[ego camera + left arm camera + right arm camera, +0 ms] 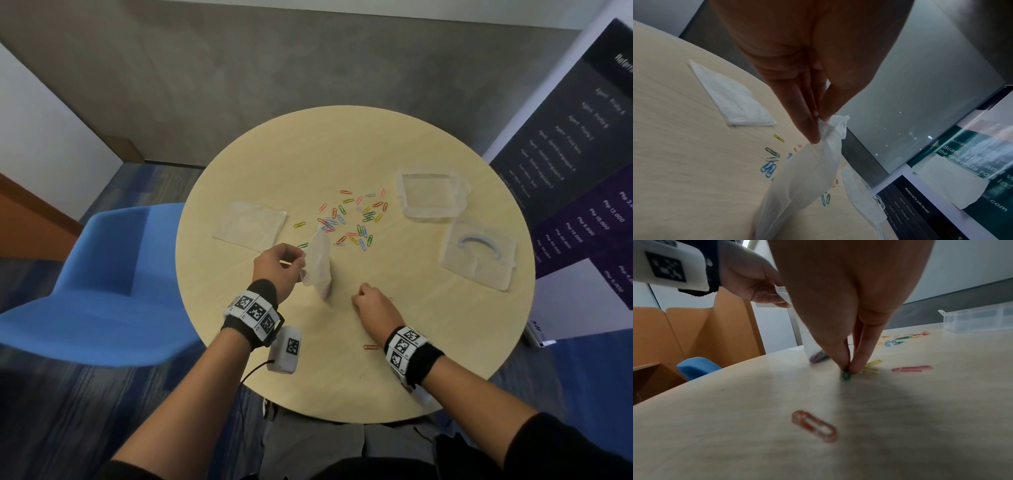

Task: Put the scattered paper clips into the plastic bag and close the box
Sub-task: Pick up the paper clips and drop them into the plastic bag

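Observation:
My left hand pinches the top edge of a small clear plastic bag, whose bottom rests on the round table; the wrist view shows the pinch on the bag. A few clips lie inside the bag's bottom. My right hand pinches a green paper clip against the tabletop, with yellow clips just behind the fingertips. Many coloured paper clips lie scattered mid-table. The clear plastic box stands open at the back right, its lid lying nearer.
Another flat plastic bag lies at the left of the table. One orange clip sits by my right wrist, a red one to the right of my fingers. A blue chair stands left, a dark banner right.

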Available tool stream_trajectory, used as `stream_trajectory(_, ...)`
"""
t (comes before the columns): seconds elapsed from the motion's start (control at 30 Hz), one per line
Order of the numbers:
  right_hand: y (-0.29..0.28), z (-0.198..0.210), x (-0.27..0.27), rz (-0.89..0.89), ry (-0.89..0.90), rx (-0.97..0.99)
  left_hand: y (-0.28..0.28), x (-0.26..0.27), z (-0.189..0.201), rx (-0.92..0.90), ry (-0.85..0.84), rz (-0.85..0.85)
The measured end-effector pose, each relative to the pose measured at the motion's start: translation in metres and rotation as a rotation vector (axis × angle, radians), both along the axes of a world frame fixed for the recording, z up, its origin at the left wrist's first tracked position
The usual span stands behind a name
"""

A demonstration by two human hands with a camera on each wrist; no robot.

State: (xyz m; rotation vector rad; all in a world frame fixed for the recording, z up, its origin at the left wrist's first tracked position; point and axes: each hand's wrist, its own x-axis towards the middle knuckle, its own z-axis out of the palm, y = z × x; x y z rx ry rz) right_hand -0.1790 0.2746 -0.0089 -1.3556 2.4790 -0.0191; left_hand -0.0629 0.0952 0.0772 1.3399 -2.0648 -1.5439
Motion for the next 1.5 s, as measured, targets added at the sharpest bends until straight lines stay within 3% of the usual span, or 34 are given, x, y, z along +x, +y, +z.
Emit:
stream_trajectory(0.27,-0.042,0.029,-0.029,0.006,0.021,0.159,0.008,-0.002,0.002,-0.002,-0.018,-0.023)
stream_trajectory(0.4,-0.051,0.038,-0.067,-0.122,-0.025,0.078,0.014,-0.007,0.004,-0.018,-0.022,-0.051)
stream_trajectory(0.47,-0.046,0.038,-0.088,-0.385,-0.202,-0.037,0.018,-0.010,0.005,-0.017,-0.022,-0.066)
stream_trajectory(0.53,-0.036,0.038,-0.103,-0.702,-0.489,-0.233,0.021,-0.012,0.005,-0.010,-0.019,-0.072)
stream_trajectory(0.6,-0.028,0.039,-0.109,-0.982,-0.883,-0.478,0.023,-0.014,0.006,-0.009,-0.021,-0.076)
stream_trajectory(0.67,-0.026,0.046,-0.107,-1.149,-1.272,-0.730,0.025,-0.016,0.006,-0.014,-0.027,-0.078)
stream_trajectory(0.73,-0.029,0.060,-0.099,-1.135,-1.483,-0.840,0.027,-0.019,0.007,-0.025,-0.031,-0.085)
stream_trajectory(0.83,-0.037,0.083,-0.078,-0.887,-1.652,-0.865,0.031,-0.024,0.008,-0.040,-0.028,-0.108)
stream_trajectory(0.9,-0.044,0.092,-0.063,-0.701,-1.535,-0.806,0.034,-0.026,0.009,-0.051,-0.015,-0.113)
stream_trajectory(1.0,-0.048,0.093,-0.052,-0.388,-0.926,-0.614,0.035,-0.027,0.009,-0.049,0.001,-0.098)
stream_trajectory(1.03,-0.048,0.094,-0.051,-0.303,-0.807,-0.562,0.035,-0.026,0.010,-0.044,0.003,-0.092)
stream_trajectory(1.13,-0.048,0.098,-0.050,-0.160,-0.817,-0.492,0.034,-0.025,0.012,-0.042,0.015,-0.075)
stream_trajectory(1.27,-0.046,0.099,-0.053,-0.282,-0.973,-0.682,0.032,-0.024,0.012,-0.048,0.024,-0.054)
stream_trajectory(1.33,-0.041,0.086,-0.067,-0.436,-0.743,-0.744,0.030,-0.023,0.012,-0.051,0.016,-0.050)
stream_trajectory(1.4,-0.033,0.066,-0.081,-0.512,-0.413,-0.544,0.029,-0.021,0.011,-0.047,0.009,-0.048)
stream_trajectory(1.5,-0.026,0.032,-0.074,-0.505,-0.353,-0.096,0.027,-0.018,0.009,-0.045,0.005,-0.033)
